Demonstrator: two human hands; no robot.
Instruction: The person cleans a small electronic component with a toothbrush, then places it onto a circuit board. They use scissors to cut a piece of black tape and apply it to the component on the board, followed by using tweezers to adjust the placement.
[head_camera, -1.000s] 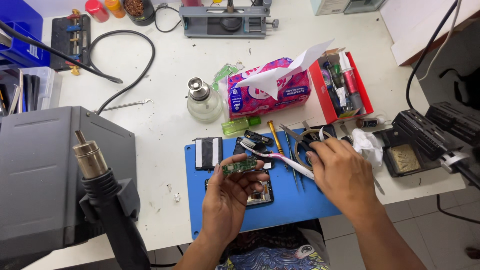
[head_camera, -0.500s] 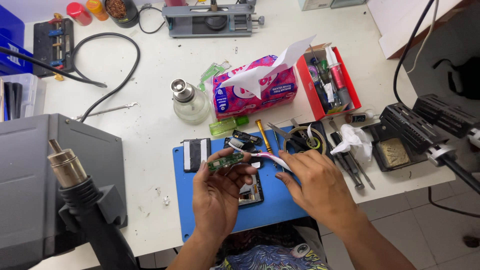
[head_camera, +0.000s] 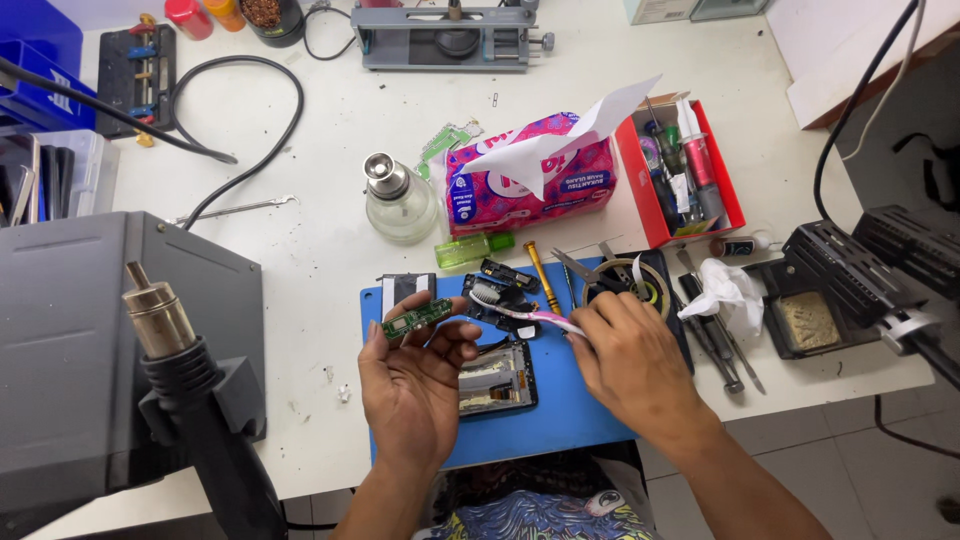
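The left hand (head_camera: 415, 375) was pinched on a small green circuit board (head_camera: 416, 320), holding it up by its lower edge over the left part of the blue mat (head_camera: 560, 425). The right hand (head_camera: 632, 360) was closed on the handle of a pink and white toothbrush (head_camera: 520, 312), whose bristled head pointed left, just beside the board's right end. Between the two hands an opened phone frame (head_camera: 495, 378) lay flat on the mat. Small dark parts (head_camera: 507, 275) and a yellow-handled tool (head_camera: 543, 277) rested near the mat's far edge. Beyond that edge stood a glass dispenser bottle (head_camera: 396, 200) and a pink tissue pack (head_camera: 530, 180), with a red box of tools (head_camera: 680, 170) to their right. A hot-air nozzle (head_camera: 160, 320) leaned against a grey station (head_camera: 70, 340) at the table's left edge.
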